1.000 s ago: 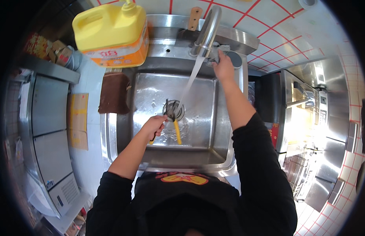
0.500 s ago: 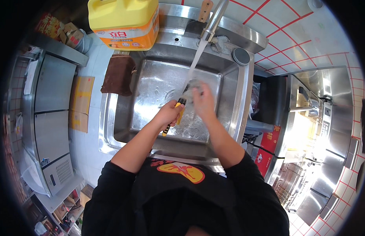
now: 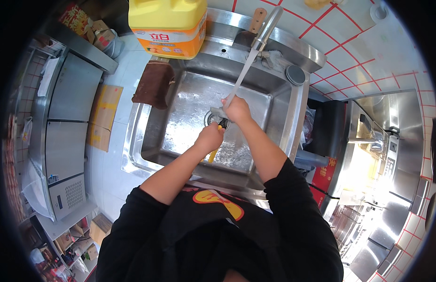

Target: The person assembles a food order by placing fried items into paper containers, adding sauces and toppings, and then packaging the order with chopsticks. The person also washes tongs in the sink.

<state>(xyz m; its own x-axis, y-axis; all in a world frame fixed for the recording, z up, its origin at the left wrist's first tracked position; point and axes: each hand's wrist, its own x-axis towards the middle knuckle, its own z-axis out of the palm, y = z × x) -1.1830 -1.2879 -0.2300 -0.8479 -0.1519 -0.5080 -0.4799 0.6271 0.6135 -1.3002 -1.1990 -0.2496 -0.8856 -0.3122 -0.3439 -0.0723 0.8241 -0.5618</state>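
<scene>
Over the steel sink (image 3: 154, 136), my left hand (image 3: 211, 137) is closed around a yellow-and-black two-handled tool (image 3: 212, 156). One yellow handle sticks out below the fist; its black middle shows just above the fingers. Whether it is pliers or scissors I cannot tell. Beyond it, my right hand (image 3: 237, 109) is closed on a crumpled greyish cloth (image 3: 218, 112), close to the tool's far end. Water runs from the faucet (image 3: 260, 41) onto my right hand. The drain (image 3: 209, 116) lies beneath, partly covered by the hands.
A yellow jug (image 3: 168, 40) with an orange label stands at the back left. Below it a brown cloth (image 3: 154, 83) hangs over the sink rim. Behind the faucet is a wooden-handled knife (image 3: 258, 19). A round grey lid (image 3: 295, 75) sits at the back right corner.
My right hand has come nearer the left and now sits under the stream, no longer blurred. The tool has turned, its black-and-yellow handle now mostly hidden. The whole view has shifted slightly.
</scene>
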